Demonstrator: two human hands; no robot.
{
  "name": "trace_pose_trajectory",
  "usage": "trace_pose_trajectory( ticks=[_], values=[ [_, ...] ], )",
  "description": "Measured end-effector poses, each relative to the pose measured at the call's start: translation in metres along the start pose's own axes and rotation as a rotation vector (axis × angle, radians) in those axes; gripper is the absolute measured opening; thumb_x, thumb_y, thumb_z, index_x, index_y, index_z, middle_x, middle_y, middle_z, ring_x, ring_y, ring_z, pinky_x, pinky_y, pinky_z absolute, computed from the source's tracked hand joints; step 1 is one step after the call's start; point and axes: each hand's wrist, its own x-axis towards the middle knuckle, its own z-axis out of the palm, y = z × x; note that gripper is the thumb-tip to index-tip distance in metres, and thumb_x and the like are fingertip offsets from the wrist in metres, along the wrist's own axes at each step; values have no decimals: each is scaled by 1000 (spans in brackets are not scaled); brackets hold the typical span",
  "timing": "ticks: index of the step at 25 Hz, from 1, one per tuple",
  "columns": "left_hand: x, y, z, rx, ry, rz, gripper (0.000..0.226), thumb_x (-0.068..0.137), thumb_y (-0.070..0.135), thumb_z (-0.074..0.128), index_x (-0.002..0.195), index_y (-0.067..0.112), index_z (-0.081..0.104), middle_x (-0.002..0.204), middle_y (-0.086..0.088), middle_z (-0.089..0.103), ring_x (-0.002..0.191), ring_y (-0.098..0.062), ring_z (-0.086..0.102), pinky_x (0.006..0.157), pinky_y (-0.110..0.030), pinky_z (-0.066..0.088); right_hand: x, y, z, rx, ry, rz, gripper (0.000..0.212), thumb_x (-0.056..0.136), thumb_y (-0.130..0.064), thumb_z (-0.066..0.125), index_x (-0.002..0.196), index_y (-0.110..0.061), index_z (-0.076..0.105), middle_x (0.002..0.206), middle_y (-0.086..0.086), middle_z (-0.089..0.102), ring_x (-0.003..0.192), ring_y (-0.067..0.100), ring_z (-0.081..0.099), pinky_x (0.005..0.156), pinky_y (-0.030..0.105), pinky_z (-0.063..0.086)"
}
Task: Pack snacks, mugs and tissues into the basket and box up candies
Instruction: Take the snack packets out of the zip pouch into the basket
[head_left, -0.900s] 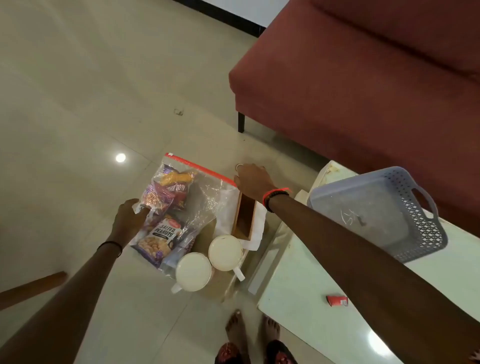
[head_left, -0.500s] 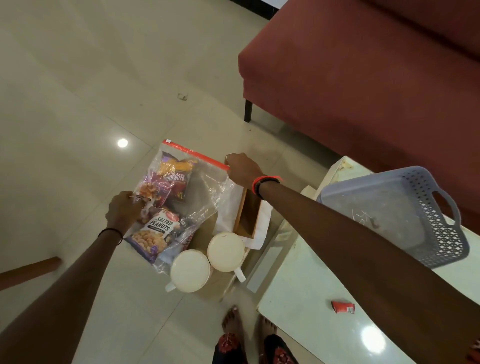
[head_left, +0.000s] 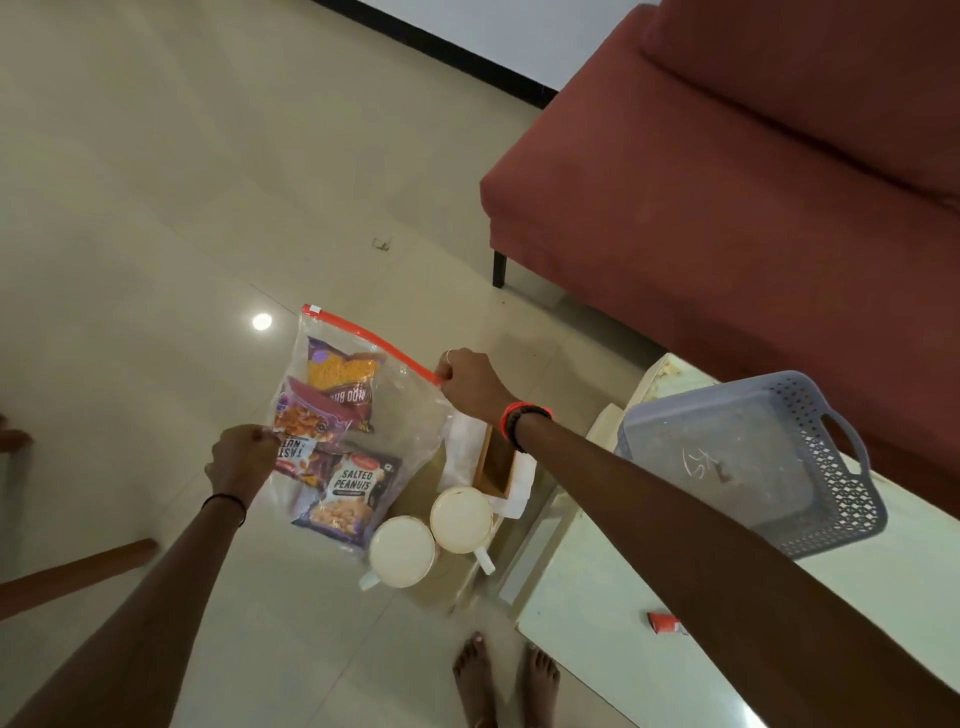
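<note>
head cam | looks steeply down from standing height | floor (head_left: 156, 208) distant

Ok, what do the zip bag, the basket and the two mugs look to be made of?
Zip bag: thin clear plastic film, glossy; snack packets show through and it wrinkles. Basket: grey moulded plastic, matte, with perforated walls. Mugs: probably glazed ceramic, cream and smooth with thick handles, though plastic cannot be ruled out.
</note>
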Motion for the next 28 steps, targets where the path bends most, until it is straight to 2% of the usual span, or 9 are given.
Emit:
trace_pose_trajectory(
  ticks=[4,8,12,16,19,21,22,24,28],
  values=[
    [-26,18,-39,-63,34,64,20,85,11,57,92,-4,68,101,-31,66,100,-48,56,86,-43,45,-38,-27,-16,128,61,25,25,83,9,46,103,4,62,107,22,66,86,26,57,82,36,50],
    [-56,48,-75,-176,120,222,18,87,7,57,84,-8,66,89,-32,67,89,-47,59,74,-38,40,-82,-46,-48,248,175,10,37,84,10,44,115,-8,54,104,17,67,90,26,62,84,37,52],
    [-101,87,-96,-225,130,354,18,86,5,58,94,-8,67,96,-31,69,93,-47,60,82,-43,46,-132,-46,-88,291,293,48,33,86,2,50,114,-14,56,100,14,68,77,20,60,65,21,51],
    [-150,124,-96,-264,62,463,20,85,2,55,99,-6,68,101,-30,68,97,-44,61,81,-41,46,-186,-31,-126,328,335,150,33,86,-14,56,118,-19,53,93,3,62,76,19,59,59,17,45],
    [-185,146,-82,-233,-16,532,21,87,3,52,100,-3,68,102,-28,67,96,-42,60,78,-37,44,-224,-14,-140,280,333,254,7,85,-11,52,83,-14,46,73,-1,48,61,15,46,52,20,36],
    [-210,160,-69,-224,-65,579,20,88,3,51,98,-5,67,101,-28,67,88,-39,59,72,-33,38,-251,4,-149,267,336,311,11,85,-7,50,81,-9,40,74,5,45,67,21,47,60,30,38],
    [-223,166,-62,-215,-87,601,20,88,2,50,96,-6,67,99,-29,67,85,-39,58,71,-31,35,-264,15,-153,270,355,323,7,85,-6,50,90,-5,46,80,10,49,74,25,51,66,31,38],
    [-248,177,-48,-206,-135,639,19,88,3,51,98,-5,66,100,-27,67,89,-40,60,70,-30,34,-292,38,-162,309,418,364,25,85,-4,51,109,-2,56,93,14,59,89,30,57,74,29,39],
    [-303,193,-16,-223,-246,699,17,90,6,51,96,1,65,92,-17,66,84,-32,59,67,-27,40,-344,77,-175,436,577,374,10,88,-14,59,95,-7,61,93,11,64,87,22,56,77,29,45]
  ],
)
